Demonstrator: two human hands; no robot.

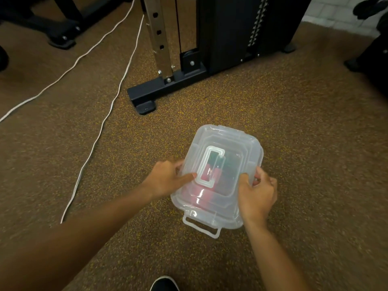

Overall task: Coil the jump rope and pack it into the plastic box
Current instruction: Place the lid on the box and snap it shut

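Note:
A clear plastic box with its lid on rests on the speckled brown floor in the head view. Through the lid I see red and dark green shapes, blurred, which look like jump rope handles. My left hand grips the box's left side, thumb lying on the lid beside its moulded handle. My right hand grips the right edge, fingers curled over the rim. A latch flap sticks out at the near end of the box.
A black gym machine frame with a steel upright stands just beyond the box. Two white cords run across the floor on the left. My black shoe tip shows at the bottom edge.

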